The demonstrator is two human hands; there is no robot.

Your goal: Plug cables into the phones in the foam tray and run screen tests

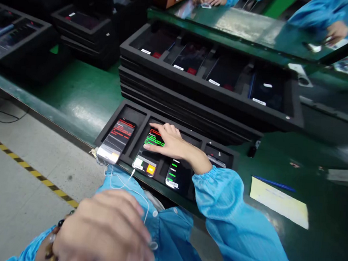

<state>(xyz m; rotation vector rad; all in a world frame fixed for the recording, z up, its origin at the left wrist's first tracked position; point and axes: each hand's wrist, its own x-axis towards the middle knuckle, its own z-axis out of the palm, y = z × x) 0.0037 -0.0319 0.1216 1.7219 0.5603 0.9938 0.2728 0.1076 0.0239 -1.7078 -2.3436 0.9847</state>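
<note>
My right hand (168, 141) reaches over the middle phone (146, 160) with its fingers spread, thumb and index finger at the screen. That phone shows red and green text, and a white plug sits at its lower end. To its left, a phone with red text (117, 140) leans on the tray's edge. On the right lies a phone with white and green text (176, 175), partly under my wrist. My left hand (106, 229), blurred and close to the camera, has curled fingers. A thin white cable (147, 209) runs up to them; their tips are unclear.
The black foam tray (126, 157) rests on the green bench (84, 83). Behind it stand stacked trays (177, 86) with several phones. A blue pen (274, 183) and yellow paper (279, 201) lie at right. Co-workers' hands (337, 31) are across the bench.
</note>
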